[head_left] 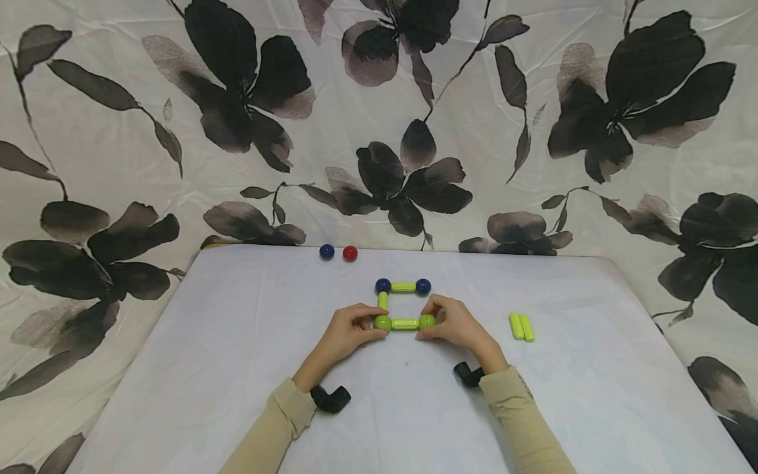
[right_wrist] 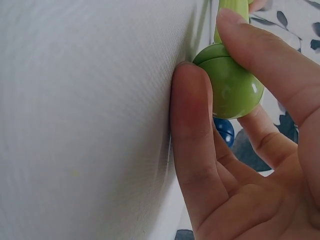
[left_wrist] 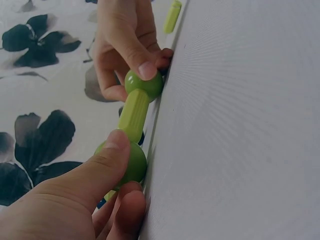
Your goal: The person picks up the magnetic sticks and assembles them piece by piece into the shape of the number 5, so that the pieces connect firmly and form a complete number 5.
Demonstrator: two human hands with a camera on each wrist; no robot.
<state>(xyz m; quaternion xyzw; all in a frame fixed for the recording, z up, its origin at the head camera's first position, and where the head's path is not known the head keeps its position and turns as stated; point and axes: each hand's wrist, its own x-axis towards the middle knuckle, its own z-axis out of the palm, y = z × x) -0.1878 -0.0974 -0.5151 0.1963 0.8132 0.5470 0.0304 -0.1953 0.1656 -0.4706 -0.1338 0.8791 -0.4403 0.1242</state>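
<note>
On the white table, yellow-green rods and balls form a three-sided shape. A blue ball (head_left: 383, 286) and a second blue ball (head_left: 423, 286) end its far rod (head_left: 403, 287). The left rod (head_left: 383, 301) runs down to a green ball (head_left: 382, 323), which my left hand (head_left: 348, 328) pinches between thumb and fingers. From there the near rod (left_wrist: 134, 116) reaches another green ball (right_wrist: 231, 82). My right hand (head_left: 458, 324) holds that one, thumb on its near side and fingers round it. The right side between the far blue ball and near green ball has no rod.
Two loose yellow-green rods (head_left: 522, 327) lie side by side to the right. Near the table's back edge sit a loose blue ball (head_left: 327, 251) and a red ball (head_left: 350, 253). Behind the white table (head_left: 237, 329) hangs a floral cloth (head_left: 503, 131).
</note>
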